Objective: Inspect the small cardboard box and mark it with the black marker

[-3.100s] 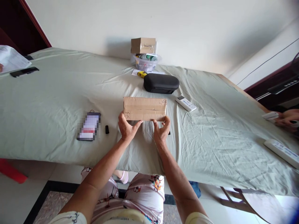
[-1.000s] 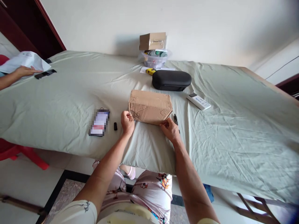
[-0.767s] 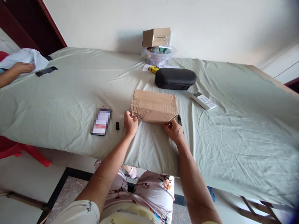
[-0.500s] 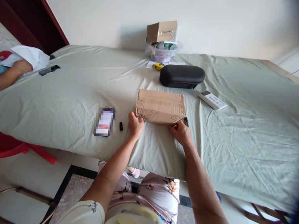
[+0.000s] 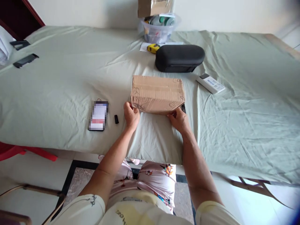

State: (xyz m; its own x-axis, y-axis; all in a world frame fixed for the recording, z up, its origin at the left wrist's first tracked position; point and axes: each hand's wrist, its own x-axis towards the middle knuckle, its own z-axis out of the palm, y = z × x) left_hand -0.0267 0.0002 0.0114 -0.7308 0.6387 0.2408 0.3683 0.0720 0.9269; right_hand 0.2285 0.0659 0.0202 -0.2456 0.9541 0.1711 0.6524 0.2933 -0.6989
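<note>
A brown cardboard box (image 5: 157, 89) with dark pen scribbles lies on the green cloth in front of me. My left hand (image 5: 131, 116) is closed at its near left corner, thumb against the side. At the near right corner, my right hand (image 5: 179, 119) has its fingers curled on the lower edge. Beside that hand a small black object (image 5: 183, 108) shows partly; its kind I cannot make out. Left of my left hand lie a small black cap-like piece (image 5: 116, 119) and a phone (image 5: 98, 116) with a blurred lit screen.
Behind the box are a black hard case (image 5: 180, 58), a yellow tape measure (image 5: 153, 48) and a clear plastic tub (image 5: 157, 33) under another carton (image 5: 153, 7). A white power bank-like device (image 5: 211, 83) lies right. Another dark phone-like object (image 5: 26, 60) is far left. A red chair (image 5: 25, 152) stands below.
The head view has tilted down, so the table sits higher in the picture. Another person's hand at the far left has gone out of view. My hands stay on the box.
</note>
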